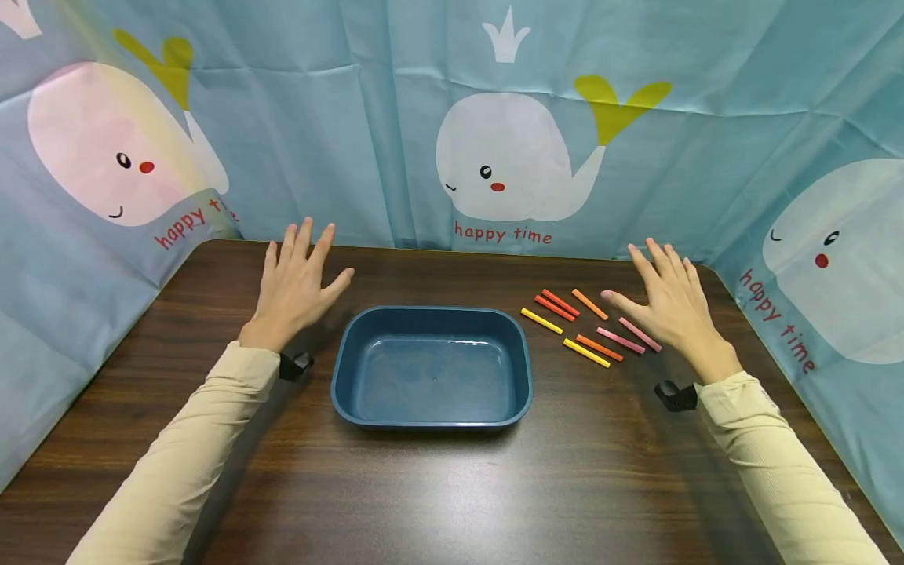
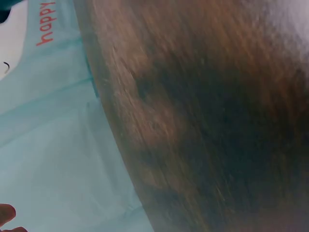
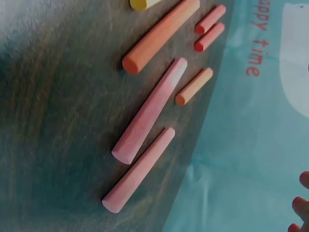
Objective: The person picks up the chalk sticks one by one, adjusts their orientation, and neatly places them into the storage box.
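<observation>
My left hand [image 1: 291,286], fingers spread, holds nothing beyond the upper left corner of a blue rectangular basin [image 1: 432,377]. My right hand [image 1: 671,302] is likewise spread and bare, just right of several sticks of chalk. Two pink chalks [image 3: 149,113] lie closest to it. Around them are orange chalks [image 1: 600,348], yellow chalks [image 1: 586,353] and red chalks [image 1: 554,308], loosely scattered at similar slants. In the left wrist view only fingertips [image 2: 7,213] show at the lower left corner; in the right wrist view fingertips [image 3: 300,205] appear at the right edge.
The dark wooden table [image 1: 452,494] carries the basin in its middle. A light blue curtain [image 1: 395,157] with whale prints stands along the table's back and both sides. A black strap with a small device [image 1: 676,395] sits at each wrist.
</observation>
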`<state>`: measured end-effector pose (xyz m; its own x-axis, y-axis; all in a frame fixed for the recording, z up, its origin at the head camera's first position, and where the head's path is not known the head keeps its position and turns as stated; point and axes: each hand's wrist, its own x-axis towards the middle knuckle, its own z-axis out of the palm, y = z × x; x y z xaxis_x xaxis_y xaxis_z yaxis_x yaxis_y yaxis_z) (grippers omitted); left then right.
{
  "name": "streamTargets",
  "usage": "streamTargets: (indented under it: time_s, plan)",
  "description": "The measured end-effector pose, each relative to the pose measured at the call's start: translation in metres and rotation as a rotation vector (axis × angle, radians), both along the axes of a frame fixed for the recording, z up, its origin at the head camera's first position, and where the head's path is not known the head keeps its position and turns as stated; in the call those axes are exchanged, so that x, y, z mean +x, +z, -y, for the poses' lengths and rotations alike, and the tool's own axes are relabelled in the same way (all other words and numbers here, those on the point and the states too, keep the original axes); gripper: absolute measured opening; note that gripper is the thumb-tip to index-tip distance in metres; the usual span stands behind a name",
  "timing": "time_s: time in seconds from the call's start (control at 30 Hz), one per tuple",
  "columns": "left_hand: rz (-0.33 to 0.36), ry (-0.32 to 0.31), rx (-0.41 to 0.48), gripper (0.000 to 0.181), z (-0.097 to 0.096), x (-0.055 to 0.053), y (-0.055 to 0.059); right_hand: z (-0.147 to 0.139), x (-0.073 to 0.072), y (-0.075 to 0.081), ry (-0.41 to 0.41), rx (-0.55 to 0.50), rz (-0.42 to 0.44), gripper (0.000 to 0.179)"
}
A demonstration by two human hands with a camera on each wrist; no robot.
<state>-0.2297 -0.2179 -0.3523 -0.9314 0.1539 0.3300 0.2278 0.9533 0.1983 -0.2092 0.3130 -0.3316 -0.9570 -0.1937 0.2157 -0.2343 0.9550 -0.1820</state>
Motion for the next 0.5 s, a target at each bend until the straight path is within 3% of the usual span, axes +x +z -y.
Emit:
streamTargets:
  time_s: [0.5]
  plan:
    - [-0.002, -0.053, 0.066, 0.075, -0.012, 0.024, 0.004, 0.012, 0.025, -0.002, 0.054, -0.060, 0.000, 0.090]
